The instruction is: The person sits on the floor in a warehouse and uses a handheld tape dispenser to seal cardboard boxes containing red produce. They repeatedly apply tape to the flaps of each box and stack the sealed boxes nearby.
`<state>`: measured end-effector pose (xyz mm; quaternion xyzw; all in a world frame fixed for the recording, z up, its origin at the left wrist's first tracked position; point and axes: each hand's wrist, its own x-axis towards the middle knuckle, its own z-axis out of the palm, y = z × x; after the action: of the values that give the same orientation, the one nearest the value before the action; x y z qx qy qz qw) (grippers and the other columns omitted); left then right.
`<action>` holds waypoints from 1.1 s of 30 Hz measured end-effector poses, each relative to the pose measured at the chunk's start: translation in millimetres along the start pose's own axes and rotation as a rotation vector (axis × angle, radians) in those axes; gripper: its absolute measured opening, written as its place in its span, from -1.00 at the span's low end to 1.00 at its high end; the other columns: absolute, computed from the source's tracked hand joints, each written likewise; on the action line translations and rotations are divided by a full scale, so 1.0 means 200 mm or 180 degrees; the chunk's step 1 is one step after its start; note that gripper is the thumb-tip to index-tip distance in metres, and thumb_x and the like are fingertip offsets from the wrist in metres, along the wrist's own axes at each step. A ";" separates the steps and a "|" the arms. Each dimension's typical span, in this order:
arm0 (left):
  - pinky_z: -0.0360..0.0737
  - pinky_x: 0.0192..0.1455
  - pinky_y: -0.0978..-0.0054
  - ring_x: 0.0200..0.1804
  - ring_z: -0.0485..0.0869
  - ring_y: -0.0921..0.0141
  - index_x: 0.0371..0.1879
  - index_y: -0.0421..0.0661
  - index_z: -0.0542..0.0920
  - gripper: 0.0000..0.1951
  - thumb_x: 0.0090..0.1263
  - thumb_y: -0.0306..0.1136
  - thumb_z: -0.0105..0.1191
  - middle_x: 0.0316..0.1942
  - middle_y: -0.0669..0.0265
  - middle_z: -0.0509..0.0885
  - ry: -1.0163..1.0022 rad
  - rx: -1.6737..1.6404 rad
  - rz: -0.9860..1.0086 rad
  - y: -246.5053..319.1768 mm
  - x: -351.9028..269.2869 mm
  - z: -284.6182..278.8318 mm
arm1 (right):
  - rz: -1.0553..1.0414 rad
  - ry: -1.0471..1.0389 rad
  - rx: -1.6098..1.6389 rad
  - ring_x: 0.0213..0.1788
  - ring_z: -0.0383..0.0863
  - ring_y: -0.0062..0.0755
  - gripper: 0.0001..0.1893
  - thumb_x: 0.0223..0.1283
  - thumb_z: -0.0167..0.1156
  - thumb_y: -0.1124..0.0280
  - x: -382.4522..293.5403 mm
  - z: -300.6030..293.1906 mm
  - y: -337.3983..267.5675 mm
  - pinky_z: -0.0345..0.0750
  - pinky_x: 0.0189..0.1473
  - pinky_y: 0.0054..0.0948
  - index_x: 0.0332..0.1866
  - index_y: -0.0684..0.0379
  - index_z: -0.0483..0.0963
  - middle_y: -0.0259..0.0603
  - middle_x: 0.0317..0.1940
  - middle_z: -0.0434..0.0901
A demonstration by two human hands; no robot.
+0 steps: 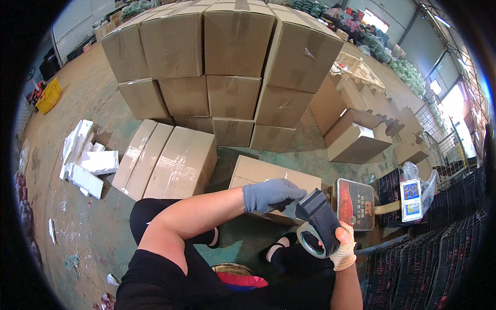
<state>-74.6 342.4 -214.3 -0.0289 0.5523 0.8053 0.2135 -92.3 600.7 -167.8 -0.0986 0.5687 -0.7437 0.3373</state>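
Observation:
My right hand (345, 248), in a striped orange and white glove, grips a black tape dispenser (321, 219). A wide roll of packing tape (310, 239) sits in the dispenser. My left hand (271, 196) wears a grey work glove and reaches across to the dispenser's front end. Its fingertips are at that end or just short of it; whether they pinch the tape is hidden. Under both hands a cardboard box (277, 170) rests on the floor, partly covered by my left hand and the dispenser.
Ahead rises a stack of cardboard boxes (238, 42). Taped boxes (180, 159) lie left, beyond them white foam pieces (99, 162). To the right are an open carton (358, 141), a platform scale (354, 205) with its display (411, 199), and black plastic crates (414, 263). People (352, 25) sit far back.

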 end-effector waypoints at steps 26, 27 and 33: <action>0.50 -0.18 0.15 -0.27 0.57 0.02 -0.43 -0.14 0.53 -0.85 0.23 -0.33 -0.05 -0.41 0.01 0.60 0.4344 0.3179 -0.0341 -0.68 -0.22 -0.92 | 0.0470 -0.0324 -0.2800 -0.36 0.48 -0.58 -0.58 -0.15 0.32 0.29 0.88 -0.15 0.06 0.46 -0.29 -0.52 -0.24 0.46 0.52 -0.21 -0.41 0.59; 0.50 -0.19 0.15 -0.27 0.57 0.02 -0.44 -0.14 0.54 -0.85 0.23 -0.33 -0.05 -0.41 0.02 0.60 0.4336 0.3214 -0.0401 -0.70 -0.22 -0.93 | 0.0447 -0.0371 -0.2846 -0.37 0.48 -0.58 -0.57 -0.14 0.32 0.28 0.90 -0.16 0.07 0.46 -0.30 -0.52 -0.24 0.46 0.51 -0.21 -0.42 0.59; 0.52 -0.19 0.23 -0.26 0.59 0.08 -0.48 -0.17 0.58 -0.84 0.23 -0.36 -0.01 -0.40 0.07 0.63 0.4125 0.2662 0.0065 -0.82 -0.15 -0.96 | 0.0256 -0.0456 -0.3420 -0.40 0.49 -0.55 -0.54 -0.12 0.32 0.23 0.97 -0.22 0.16 0.48 -0.30 -0.46 -0.25 0.48 0.51 -0.13 -0.43 0.60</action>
<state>-21.5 209.8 -424.7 -0.4066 0.8256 0.3538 -0.1668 -248.8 512.3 -258.2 -0.2857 0.8477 -0.3262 0.3056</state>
